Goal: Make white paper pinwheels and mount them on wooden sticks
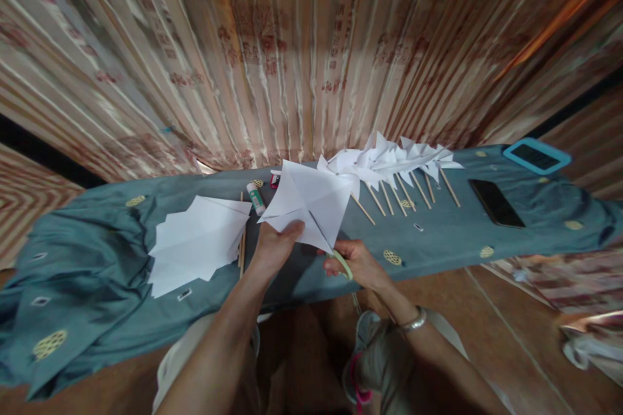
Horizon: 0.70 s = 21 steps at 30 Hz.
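My left hand (280, 243) pinches a square sheet of white paper (316, 194) by its near left side, thumb on top. The sheet is creased and held up over the cloth-covered table. In my right hand (353, 260) is a pair of scissors (344, 264) with pale green handles. Its blades lie at the sheet's near right corner, along a dark line that runs toward the middle. Just left of the sheet lie a glue stick (256, 199) and a small red item (275, 179), partly covered by the paper.
A stack of white paper sheets (197, 240) lies on the left, beside thin wooden sticks (242, 246). Several white paper pinwheels (389, 162) on sticks form a row at the back right. Farther right are a black phone (496, 203) and a blue-framed tablet (537, 155). A curtain (302, 65) hangs behind.
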### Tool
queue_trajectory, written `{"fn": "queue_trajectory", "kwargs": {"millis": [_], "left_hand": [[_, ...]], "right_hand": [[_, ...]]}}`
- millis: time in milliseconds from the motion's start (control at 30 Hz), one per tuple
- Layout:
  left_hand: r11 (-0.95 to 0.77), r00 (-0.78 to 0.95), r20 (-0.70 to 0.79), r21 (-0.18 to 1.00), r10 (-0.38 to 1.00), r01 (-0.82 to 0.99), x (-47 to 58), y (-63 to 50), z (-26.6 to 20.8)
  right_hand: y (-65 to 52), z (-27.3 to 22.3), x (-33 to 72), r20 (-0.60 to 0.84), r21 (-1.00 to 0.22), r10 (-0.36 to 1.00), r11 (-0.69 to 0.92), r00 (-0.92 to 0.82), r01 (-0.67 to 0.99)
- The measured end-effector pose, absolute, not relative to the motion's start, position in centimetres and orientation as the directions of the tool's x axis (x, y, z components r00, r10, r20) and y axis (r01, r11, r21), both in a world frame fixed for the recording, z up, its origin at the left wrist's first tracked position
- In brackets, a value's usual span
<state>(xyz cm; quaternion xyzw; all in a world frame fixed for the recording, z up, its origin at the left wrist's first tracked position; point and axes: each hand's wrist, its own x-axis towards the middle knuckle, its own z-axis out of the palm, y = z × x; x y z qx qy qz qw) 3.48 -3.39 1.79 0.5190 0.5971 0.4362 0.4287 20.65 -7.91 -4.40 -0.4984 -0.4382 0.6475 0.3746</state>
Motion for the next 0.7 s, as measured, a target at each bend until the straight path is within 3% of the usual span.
{"fn": "queue_trajectory", "kwargs": {"millis": [700], "left_hand": [[0.043, -0.075, -0.03, 0.983, 0.997, 0.181, 3.57, -3.4, 1.15]], "right_hand": [[-7.9, -4.51, 20.66, -0.304, -0.949, 0.931, -0.313, -0.204, -0.016]]}}
